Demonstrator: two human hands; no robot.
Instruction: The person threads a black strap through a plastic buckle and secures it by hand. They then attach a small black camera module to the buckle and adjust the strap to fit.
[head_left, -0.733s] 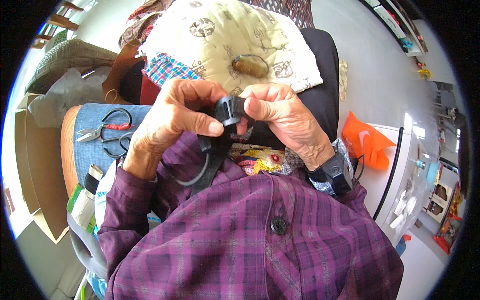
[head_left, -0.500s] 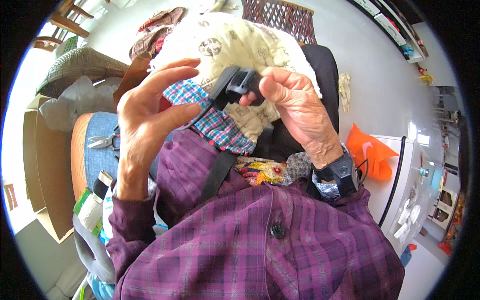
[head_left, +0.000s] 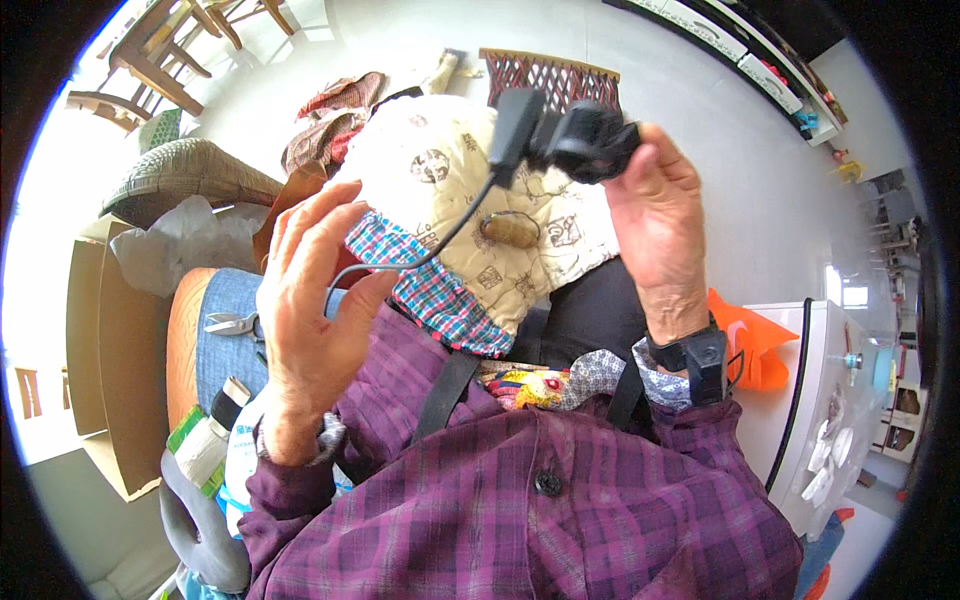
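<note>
My right hand [head_left: 655, 215] pinches a black plastic device [head_left: 585, 145] by its right end, held up over my lap. A blocky black connector-like part sits at the device's left end, and a thin grey cable [head_left: 440, 245] curves down from it to my left hand [head_left: 320, 300]. That hand is raised with its fingers apart; the cable passes by its thumb, and I cannot make out a grip on it. Beneath the device lies a cream printed cloth [head_left: 390, 180], bearing a brown oval object [head_left: 510, 229]. A blue-and-red checked cloth [head_left: 430, 290] lies beside it.
On denim at my left rest pliers [head_left: 232, 324], next to a cardboard box [head_left: 120, 370] and a woven basket [head_left: 185, 180]. An orange bag [head_left: 750, 345] hangs by a white cabinet [head_left: 800, 400] at right. A slatted wooden-edged seat [head_left: 550, 75] stands ahead.
My right hand has lifted the black device away and to the right, and turned it. The cable now stretches longer between both hands. The brown oval object has come into view.
</note>
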